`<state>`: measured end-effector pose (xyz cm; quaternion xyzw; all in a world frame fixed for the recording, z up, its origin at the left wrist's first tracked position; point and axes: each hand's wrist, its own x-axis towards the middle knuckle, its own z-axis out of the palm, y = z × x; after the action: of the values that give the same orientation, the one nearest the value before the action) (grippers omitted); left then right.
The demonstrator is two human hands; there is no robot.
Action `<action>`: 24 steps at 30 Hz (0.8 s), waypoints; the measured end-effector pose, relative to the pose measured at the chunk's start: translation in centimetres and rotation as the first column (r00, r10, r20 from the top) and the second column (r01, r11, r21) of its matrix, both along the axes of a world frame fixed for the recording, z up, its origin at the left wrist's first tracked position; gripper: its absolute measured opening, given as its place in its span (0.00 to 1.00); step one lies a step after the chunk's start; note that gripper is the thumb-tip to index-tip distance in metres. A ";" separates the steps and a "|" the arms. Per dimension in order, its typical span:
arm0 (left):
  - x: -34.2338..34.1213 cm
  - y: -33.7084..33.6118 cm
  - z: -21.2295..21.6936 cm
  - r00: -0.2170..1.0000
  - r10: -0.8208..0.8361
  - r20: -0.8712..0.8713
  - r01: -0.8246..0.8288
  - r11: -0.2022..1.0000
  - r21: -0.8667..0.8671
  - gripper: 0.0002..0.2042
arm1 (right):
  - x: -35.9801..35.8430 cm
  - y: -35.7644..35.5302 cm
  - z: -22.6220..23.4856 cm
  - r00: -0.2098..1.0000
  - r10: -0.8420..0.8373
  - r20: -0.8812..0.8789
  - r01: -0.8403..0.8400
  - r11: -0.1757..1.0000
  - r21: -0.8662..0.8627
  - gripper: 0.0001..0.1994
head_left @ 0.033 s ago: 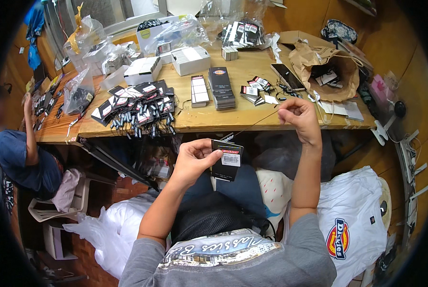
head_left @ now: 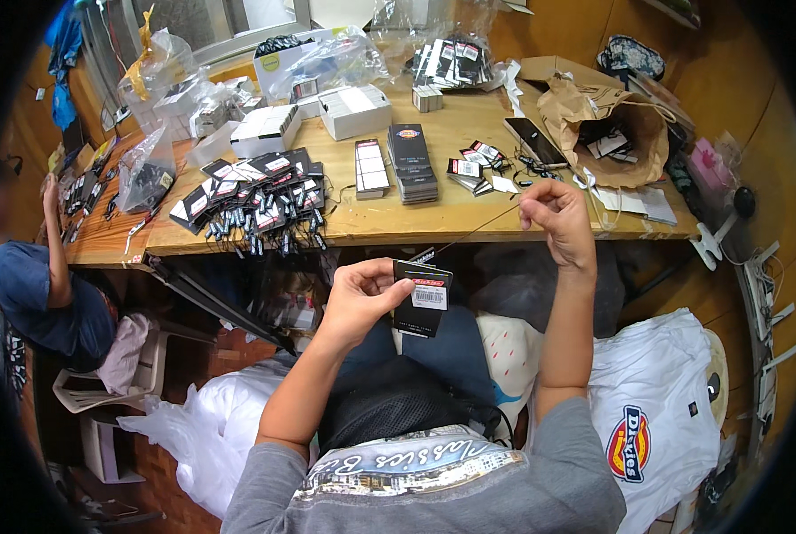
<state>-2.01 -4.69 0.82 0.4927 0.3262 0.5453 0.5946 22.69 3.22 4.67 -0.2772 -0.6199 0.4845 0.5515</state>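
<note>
On the desk (head_left: 469,216), a heap of tags (head_left: 260,191) lies left of a stack of cards (head_left: 371,169), with a second stack (head_left: 413,169) just right of that and a cluster of tags (head_left: 474,171) further right. One box (head_left: 266,129) sits behind the heap, another box (head_left: 355,114) behind the first stack. A phone (head_left: 533,141) lies left of a paper bag (head_left: 567,116). Before the desk, a cord (head_left: 478,229) runs from a hang tag (head_left: 422,307) in the person's left hand (head_left: 367,295) to the right hand (head_left: 558,222). A shirt (head_left: 661,383) lies right of the person.

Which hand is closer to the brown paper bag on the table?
Right. The right hand is in front of the paper bag, slightly left; the left hand, holding a black tag, is farther away, lower and more left.
</note>
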 end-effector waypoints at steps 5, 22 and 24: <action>0.4 0.4 -0.2 0.999 -0.010 -0.046 0.009 1.000 -0.013 0.06 | -2.9 1.3 -2.4 0.698 0.317 -0.642 -0.459 0.886 -0.062 0.05; 0.8 1.1 -1.8 0.943 0.132 0.307 -0.132 0.991 -0.022 0.10 | -8.0 -4.1 -2.3 0.973 0.071 -0.220 -0.087 0.994 -0.063 0.06; 1.3 1.3 -2.3 0.948 0.178 0.265 -0.192 0.981 0.026 0.09 | -9.0 -4.8 -2.8 0.995 0.037 -0.089 -0.040 0.999 -0.030 0.06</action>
<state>-0.76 -3.38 -1.44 0.3987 0.2756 0.6671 0.5658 13.71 -1.55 1.85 -0.2524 -0.5924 0.5165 0.5645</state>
